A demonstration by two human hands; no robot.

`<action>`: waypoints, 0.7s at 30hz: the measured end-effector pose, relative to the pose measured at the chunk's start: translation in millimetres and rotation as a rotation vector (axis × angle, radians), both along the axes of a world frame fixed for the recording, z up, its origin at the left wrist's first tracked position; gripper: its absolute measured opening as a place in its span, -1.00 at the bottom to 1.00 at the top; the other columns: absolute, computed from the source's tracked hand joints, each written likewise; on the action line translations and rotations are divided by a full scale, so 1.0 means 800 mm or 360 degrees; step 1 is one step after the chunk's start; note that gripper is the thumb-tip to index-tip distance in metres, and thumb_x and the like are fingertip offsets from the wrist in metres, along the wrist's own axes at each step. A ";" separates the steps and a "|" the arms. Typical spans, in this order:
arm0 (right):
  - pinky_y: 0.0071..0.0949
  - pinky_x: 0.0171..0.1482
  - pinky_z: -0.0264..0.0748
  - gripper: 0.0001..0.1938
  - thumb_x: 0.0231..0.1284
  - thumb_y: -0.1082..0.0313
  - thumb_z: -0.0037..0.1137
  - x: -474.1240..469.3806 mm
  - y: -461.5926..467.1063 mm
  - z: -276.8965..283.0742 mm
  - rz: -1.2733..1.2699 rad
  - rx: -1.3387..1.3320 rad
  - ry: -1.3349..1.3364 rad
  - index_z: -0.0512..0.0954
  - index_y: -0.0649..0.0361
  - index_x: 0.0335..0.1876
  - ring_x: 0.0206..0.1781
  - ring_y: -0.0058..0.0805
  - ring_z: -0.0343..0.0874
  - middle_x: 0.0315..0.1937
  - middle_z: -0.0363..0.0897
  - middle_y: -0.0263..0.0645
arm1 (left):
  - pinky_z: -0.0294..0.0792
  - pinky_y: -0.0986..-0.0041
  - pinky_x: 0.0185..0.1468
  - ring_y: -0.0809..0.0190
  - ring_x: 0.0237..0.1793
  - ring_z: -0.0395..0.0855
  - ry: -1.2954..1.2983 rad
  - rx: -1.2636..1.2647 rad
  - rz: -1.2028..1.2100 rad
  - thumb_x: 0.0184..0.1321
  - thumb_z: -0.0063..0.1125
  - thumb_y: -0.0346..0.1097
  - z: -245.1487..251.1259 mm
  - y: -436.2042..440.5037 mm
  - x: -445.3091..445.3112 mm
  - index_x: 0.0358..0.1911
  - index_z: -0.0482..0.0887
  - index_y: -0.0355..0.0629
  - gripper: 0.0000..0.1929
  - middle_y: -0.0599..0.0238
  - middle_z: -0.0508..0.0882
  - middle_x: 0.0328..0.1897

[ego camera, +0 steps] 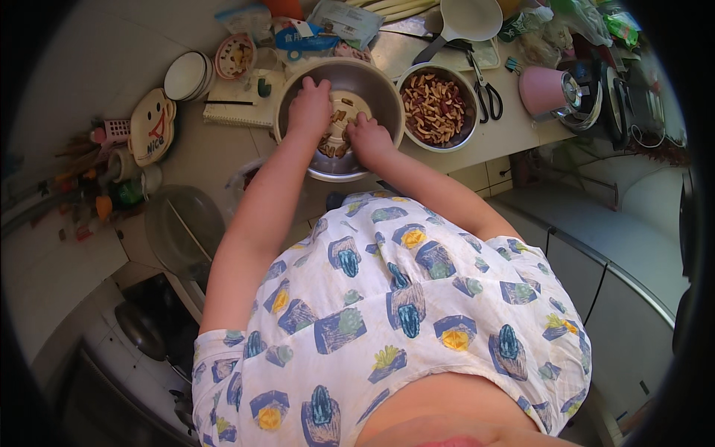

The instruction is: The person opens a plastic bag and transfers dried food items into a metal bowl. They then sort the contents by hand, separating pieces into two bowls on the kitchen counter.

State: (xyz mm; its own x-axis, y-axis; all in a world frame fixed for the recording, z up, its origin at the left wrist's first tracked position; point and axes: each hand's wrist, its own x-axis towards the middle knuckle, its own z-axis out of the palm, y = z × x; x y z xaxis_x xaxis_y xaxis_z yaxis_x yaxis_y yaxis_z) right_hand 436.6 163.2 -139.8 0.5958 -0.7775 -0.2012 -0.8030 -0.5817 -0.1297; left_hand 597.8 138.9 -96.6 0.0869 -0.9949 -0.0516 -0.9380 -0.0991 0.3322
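A large stainless steel bowl (385, 84) stands before me on the counter, with some brown pieces of food (334, 150) on its bottom. My left hand (310, 109) reaches into it along the left inner wall, fingertips pointing away from me; whether it holds anything is hidden. My right hand (370, 137) is inside the bowl at the right, its curled fingers near the pieces, and its grasp cannot be made out. Touching or close beside the bowl on the right is a smaller metal bowl filled with brown and reddish cut pieces (435, 106).
Black-handled scissors (489, 100) lie right of the smaller bowl, near a pink container (542, 89). A white pan (475, 19) rests behind. To the left are a notebook (237, 114) with a black pen or stick, stacked white dishes (184, 76) and a patterned bowl (236, 56).
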 end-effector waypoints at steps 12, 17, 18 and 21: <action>-0.12 -0.01 0.63 -0.77 0.10 0.41 0.18 -0.018 -0.026 0.048 -0.0025 0.0387 -0.0326 0.56 0.22 -0.11 -0.05 0.05 0.61 0.00 0.42 0.12 | 0.53 0.32 -0.01 0.19 -0.16 0.69 0.1062 0.0128 0.0092 0.20 0.31 -0.30 0.035 0.011 0.034 -0.03 0.69 -0.11 -0.73 0.21 0.69 -0.20; -0.35 -0.02 0.61 -0.73 -0.03 0.31 0.36 -0.019 -0.050 0.093 -0.0121 0.0945 -0.0806 0.59 0.21 -0.20 -0.09 -0.24 0.66 -0.18 0.61 -0.08 | 0.48 0.48 0.00 0.39 -0.12 0.62 0.1798 0.0048 0.0594 0.32 0.21 -0.34 0.078 0.155 0.142 0.03 0.67 -0.11 -0.76 0.42 0.68 -0.12; -0.46 -0.04 0.59 -0.69 -0.01 0.27 0.39 -0.006 -0.049 0.103 -0.0189 0.1321 -0.0908 0.59 0.21 -0.17 -0.14 -0.39 0.66 -0.19 0.66 -0.19 | 0.47 0.50 0.01 0.41 -0.11 0.61 0.1745 0.0029 0.0667 0.33 0.20 -0.35 0.077 0.189 0.156 0.04 0.66 -0.12 -0.76 0.45 0.68 -0.12; -0.44 -0.05 0.58 -0.68 0.02 0.27 0.37 0.049 -0.006 0.139 -0.0053 0.1757 -0.1115 0.57 0.21 -0.14 -0.17 -0.37 0.65 -0.17 0.65 -0.20 | 0.48 0.49 0.03 0.41 -0.11 0.60 0.1623 0.0382 0.0764 0.32 0.19 -0.38 0.063 0.260 0.166 0.07 0.65 -0.12 -0.74 0.43 0.68 -0.13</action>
